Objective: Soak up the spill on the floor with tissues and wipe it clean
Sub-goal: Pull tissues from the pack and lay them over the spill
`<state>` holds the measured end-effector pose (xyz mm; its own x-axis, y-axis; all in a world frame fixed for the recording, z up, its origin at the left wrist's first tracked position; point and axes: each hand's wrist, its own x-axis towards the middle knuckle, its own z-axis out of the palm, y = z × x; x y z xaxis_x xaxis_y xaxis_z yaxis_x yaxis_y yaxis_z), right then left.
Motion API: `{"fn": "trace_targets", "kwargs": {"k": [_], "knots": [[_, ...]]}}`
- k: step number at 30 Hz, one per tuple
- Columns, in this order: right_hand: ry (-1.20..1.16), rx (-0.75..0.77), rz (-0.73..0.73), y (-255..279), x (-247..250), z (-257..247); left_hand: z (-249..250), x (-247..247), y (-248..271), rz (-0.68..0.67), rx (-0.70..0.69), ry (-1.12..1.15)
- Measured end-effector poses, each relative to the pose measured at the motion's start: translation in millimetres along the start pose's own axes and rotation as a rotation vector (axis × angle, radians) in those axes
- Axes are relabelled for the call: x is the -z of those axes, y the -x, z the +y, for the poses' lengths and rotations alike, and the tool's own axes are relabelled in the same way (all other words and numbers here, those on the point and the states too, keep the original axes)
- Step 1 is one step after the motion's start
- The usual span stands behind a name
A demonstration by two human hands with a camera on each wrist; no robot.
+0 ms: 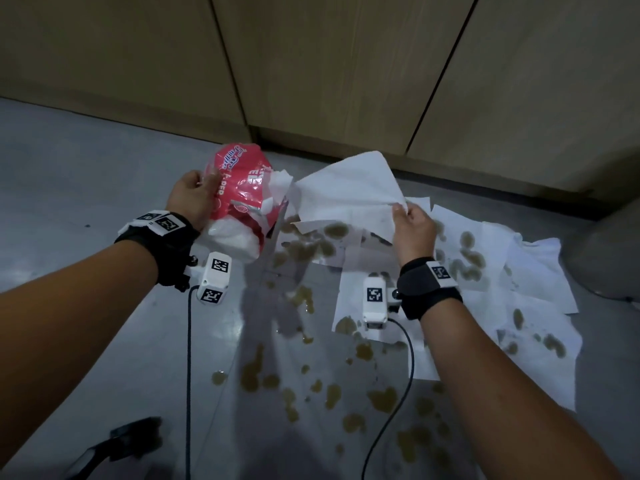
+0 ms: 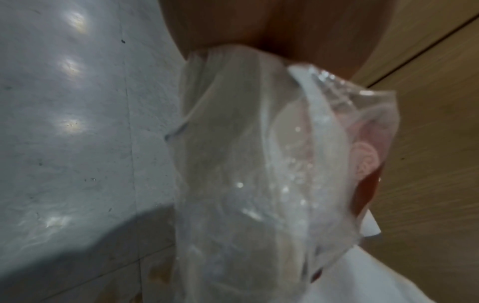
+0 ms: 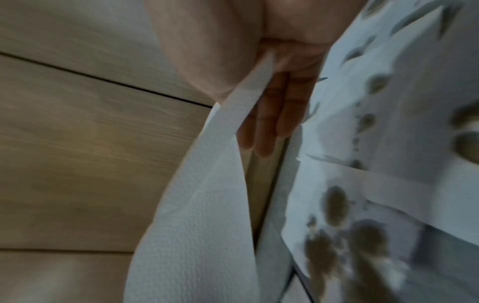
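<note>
White paper tissue point(image 1: 349, 188), pinched at its corner by the right hand point(image 1: 414, 226) while the left hand point(image 1: 192, 197) grips the tissue pack point(image 1: 242, 199), may tear if yanked.

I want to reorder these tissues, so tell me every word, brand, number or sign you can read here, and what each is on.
"PER", only a word's end, white on the red tissue pack gripped by the left hand.
Cursive brand logo on the pack top: blurred, unreadable.
More white letters near the pack's opening: cut off, unreadable.
Square black-and-white coded markers on the wrist cameras and wristbands: patterns, not text.
Wrist views: none.
</note>
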<state>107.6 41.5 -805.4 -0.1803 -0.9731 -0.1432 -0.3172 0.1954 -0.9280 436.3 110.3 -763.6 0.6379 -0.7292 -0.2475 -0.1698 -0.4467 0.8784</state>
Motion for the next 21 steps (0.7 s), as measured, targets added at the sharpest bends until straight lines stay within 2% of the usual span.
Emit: {"fn": "trace_targets", "kwargs": {"k": [8, 12, 17, 21], "knots": [[0.11, -0.134, -0.095, 38.4, -38.7, 58.7, -3.7, 21.1, -9.9, 0.021, 0.035, 0.18], [0.185, -0.145, -0.218, 57.8, -57.3, 72.3, -8.0, 27.4, -10.9, 0.029, 0.045, 0.22], [0.234, -0.242, -0.364, 79.9, -66.9, 83.7, -8.0, 30.3, -6.3, 0.012, 0.06, 0.26], [0.309, -0.245, -0.334, 91.0, -58.1, 95.8, -5.6, 25.7, -0.7, -0.004, 0.069, 0.272]]}}
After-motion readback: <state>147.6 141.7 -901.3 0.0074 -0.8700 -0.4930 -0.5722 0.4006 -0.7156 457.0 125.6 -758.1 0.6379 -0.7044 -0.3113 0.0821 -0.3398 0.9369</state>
